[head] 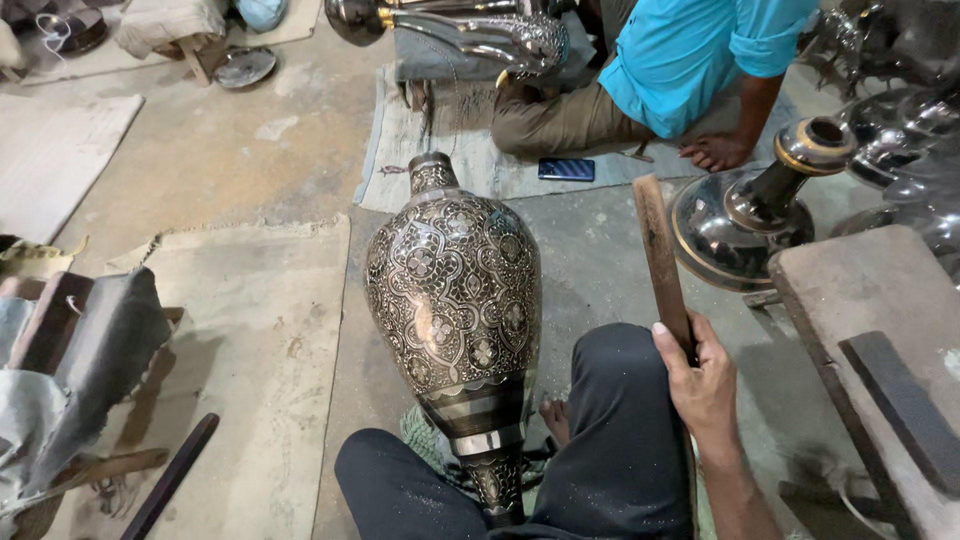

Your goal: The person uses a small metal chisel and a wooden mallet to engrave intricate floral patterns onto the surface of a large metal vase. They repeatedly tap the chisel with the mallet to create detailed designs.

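- At the far left I am seeing grey cloth (95, 345) lying draped over some wooden pieces, with a dark rod (172, 476) lying on the tan floor mat (265, 340) beside it.
- In the middle, the engraved metal vase (455, 300) is lying tilted between my knees, its long axis running from my lap away from me; the narrow neck is pointing up and away, toward the seated person in the turquoise shirt (690, 55), and the foot is resting low by my dark trousers.
- My left hand is not showing anywhere in this view.
- Right of the vase, my right hand (700, 380) is gripping a wooden stick (660, 262), fingers wrapped tight around its lower end, the stick pointing up and away.
- Further right, a metal base (745, 215) is sitting on the floor beside a low wooden bench (880, 300).
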